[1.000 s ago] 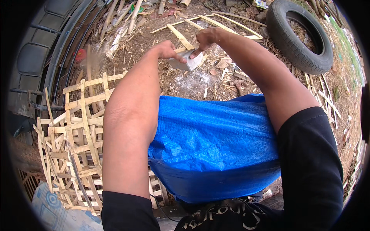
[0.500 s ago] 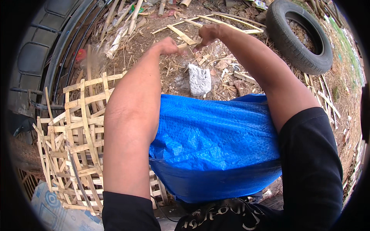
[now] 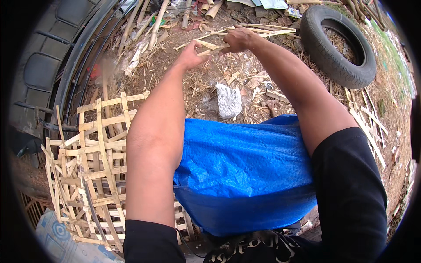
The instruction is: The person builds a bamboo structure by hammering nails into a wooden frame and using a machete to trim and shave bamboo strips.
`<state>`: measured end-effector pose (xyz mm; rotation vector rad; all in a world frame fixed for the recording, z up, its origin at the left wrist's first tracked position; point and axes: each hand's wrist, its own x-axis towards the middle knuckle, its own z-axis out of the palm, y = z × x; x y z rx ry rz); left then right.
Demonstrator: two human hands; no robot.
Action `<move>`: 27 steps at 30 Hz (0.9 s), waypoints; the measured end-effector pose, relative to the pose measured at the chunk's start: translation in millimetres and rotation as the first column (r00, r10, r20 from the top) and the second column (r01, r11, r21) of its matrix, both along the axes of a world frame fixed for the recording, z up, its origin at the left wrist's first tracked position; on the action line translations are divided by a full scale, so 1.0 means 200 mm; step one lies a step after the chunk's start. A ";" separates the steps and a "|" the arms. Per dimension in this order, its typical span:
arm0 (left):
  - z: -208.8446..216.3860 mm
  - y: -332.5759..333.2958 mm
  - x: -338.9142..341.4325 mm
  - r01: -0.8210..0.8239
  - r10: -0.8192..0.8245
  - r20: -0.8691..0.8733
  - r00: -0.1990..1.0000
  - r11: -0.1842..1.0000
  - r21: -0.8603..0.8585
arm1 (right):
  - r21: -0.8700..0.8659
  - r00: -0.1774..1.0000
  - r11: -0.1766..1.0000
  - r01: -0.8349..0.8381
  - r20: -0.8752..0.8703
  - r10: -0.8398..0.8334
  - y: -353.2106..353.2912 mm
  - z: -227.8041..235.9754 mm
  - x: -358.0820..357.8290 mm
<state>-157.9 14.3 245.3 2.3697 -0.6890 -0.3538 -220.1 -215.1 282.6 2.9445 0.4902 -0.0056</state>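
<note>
Both my arms reach forward over a blue tarp (image 3: 245,162) that covers my lap. My left hand (image 3: 190,57) is closed around the left end of a pale bamboo strip (image 3: 211,51), its thumb toward the right. The strip's other end is pinched in my right hand (image 3: 238,40), fingers curled and knuckles up. Further pale bamboo strips (image 3: 276,32) lie just beyond the hands, some crossing behind them. Below the hands, a rough white block (image 3: 229,101) rests on the dirt in front of the tarp.
A woven bamboo lattice basket (image 3: 103,175) stands at my left. At the far right lies a black tyre (image 3: 313,48), with loose strips (image 3: 370,131) on the ground nearer me. Dark chairs (image 3: 41,72) line the left edge. Bamboo poles (image 3: 158,24) and litter lie farther ahead.
My left hand has shifted slightly, its fingers a little looser and the thumb more visible. The right hand stays close to the strip. The whole view has tilted slightly, moving the scene lower.
</note>
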 end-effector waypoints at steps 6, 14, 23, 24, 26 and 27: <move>0.18 -0.07 0.01 -0.029 -0.016 0.357 0.934 0.992 0.119 | 0.003 0.972 0.989 0.150 0.181 -0.148 -0.02 0.11 0.04; 0.39 -0.05 -0.03 -0.187 0.040 0.530 0.847 0.956 0.225 | 0.135 0.801 0.987 0.084 0.581 -0.147 -0.01 0.22 0.03; 0.64 -0.03 -0.09 -0.309 0.268 0.392 0.880 0.950 0.043 | 0.240 0.601 0.955 0.176 0.742 -0.297 -0.30 0.32 -0.04; 0.63 0.05 -0.01 -0.287 0.277 0.421 0.864 0.957 -0.040 | 0.328 0.603 0.927 0.181 0.708 -0.368 -0.26 0.37 -0.06; 0.62 0.22 0.14 -0.176 0.249 0.343 0.906 0.957 -0.230 | 0.502 0.523 0.839 0.210 0.667 -0.530 -0.26 0.46 -0.09; 0.66 0.28 0.18 -0.122 0.227 0.314 0.922 0.940 -0.319 | 0.594 0.497 0.766 0.246 0.602 -0.626 -0.27 0.51 -0.12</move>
